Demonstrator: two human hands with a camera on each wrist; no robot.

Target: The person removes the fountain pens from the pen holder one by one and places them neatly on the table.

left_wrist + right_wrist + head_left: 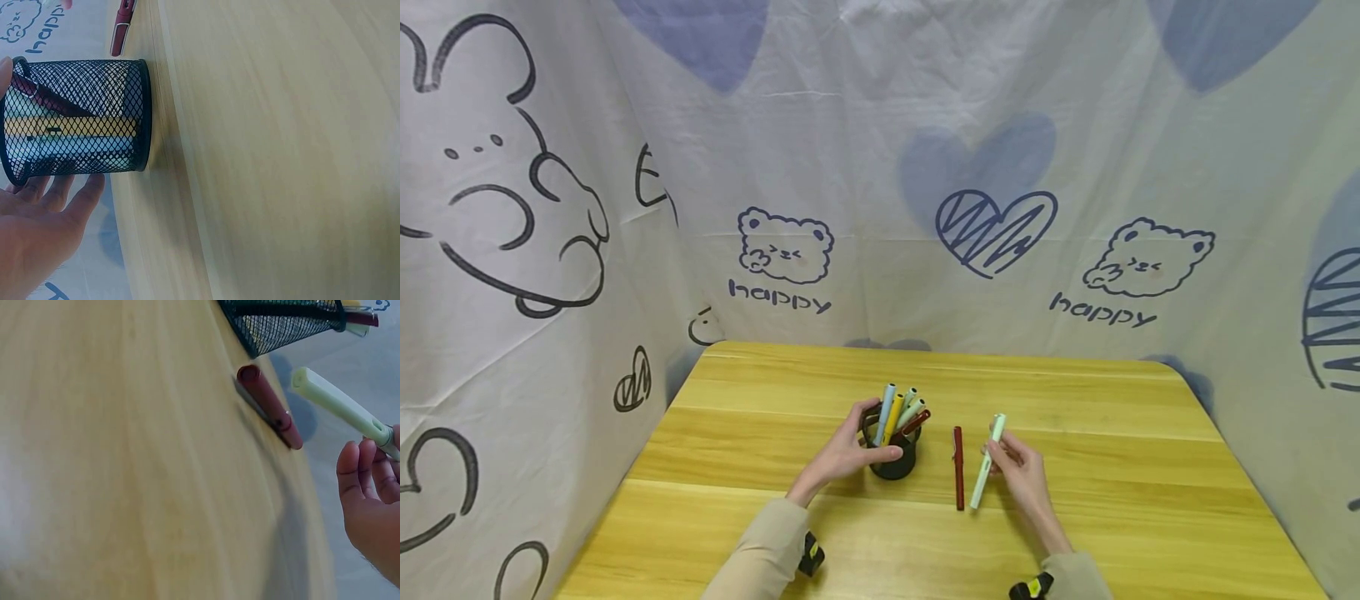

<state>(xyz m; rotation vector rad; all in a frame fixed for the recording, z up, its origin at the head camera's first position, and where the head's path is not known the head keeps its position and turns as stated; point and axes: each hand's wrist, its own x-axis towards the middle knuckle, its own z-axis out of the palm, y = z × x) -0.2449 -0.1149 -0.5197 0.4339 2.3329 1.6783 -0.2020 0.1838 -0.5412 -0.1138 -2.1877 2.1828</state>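
My left hand [846, 452] grips a black mesh pen holder [893, 467], with the thumb on its near side and the fingers round the far left. In it stand a light blue pen [886, 408], a yellow pen [892, 418], a dark red pen [916, 422] and pale green ones. Through the mesh [81, 147] in the left wrist view, their lower ends show. My right hand [1024, 477] pinches a pale green pen [983, 473], tilted and held above the table in the right wrist view. Between holder and hand, another dark red pen [958, 479] lies on the table.
The wooden table [737, 433] has its far edge near a white curtain [880, 275] printed with hearts and bears. More of this cloth hangs at the left and right. Each wrist wears a black strap, such as the right strap [1032, 587].
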